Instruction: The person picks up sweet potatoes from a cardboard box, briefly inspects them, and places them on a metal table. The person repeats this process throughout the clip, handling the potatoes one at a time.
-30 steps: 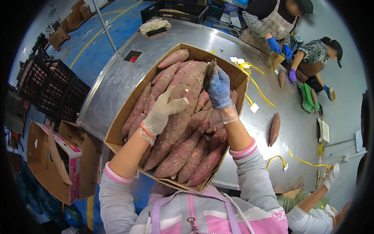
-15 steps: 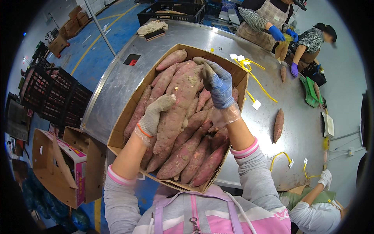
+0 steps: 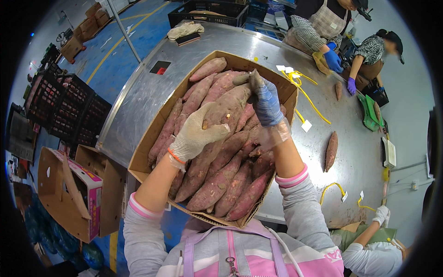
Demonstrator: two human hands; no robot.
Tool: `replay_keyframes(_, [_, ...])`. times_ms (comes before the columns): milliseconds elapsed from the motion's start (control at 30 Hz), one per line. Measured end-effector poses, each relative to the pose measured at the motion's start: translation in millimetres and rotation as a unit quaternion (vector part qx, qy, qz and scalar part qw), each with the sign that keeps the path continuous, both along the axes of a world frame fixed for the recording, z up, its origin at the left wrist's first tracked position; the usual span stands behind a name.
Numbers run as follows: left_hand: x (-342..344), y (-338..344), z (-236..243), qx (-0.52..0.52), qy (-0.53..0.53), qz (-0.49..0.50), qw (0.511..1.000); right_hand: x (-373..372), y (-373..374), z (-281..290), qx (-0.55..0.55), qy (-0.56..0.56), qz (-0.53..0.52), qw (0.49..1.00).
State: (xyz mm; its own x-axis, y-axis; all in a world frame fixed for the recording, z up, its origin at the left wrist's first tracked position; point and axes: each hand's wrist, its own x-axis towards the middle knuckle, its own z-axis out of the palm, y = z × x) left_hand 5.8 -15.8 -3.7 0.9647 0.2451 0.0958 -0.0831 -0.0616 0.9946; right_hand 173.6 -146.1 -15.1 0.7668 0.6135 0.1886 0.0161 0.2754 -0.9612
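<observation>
A cardboard box full of dirt-streaked red-purple sweet potatoes sits before me on the steel table. Across its upper middle I grip one large sweet potato with both hands. My left hand, in a beige knit glove with an orange band at the wrist, is wrapped round its lower part, thumb along its side. My right hand, in a blue-striped glove with a plastic cuff, has its fingers closed on the upper end. The lower tip is partly hidden by my left hand.
Yellow straps with tags, a loose sweet potato and a green scale lie rightward. Co-workers work around the table. Empty cartons, stacked black crates, a black crate and a folded cloth surround it.
Compared with half a second ago, the big sweet potato is tilted more to the right, and my left hand has shifted rightward, its grip turned further over the lower part.
</observation>
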Motion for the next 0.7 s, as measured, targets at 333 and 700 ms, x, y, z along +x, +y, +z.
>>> replay_keyframes(333, [-3,14,0,-0.277,0.060,-0.135,0.949,-2,6,-6,-0.045,0.057,0.008,0.997])
replay_keyframes(700, [16,24,-11,-0.355,-0.136,0.002,0.925,-29,19,-13,-0.205,-0.160,0.187,0.947])
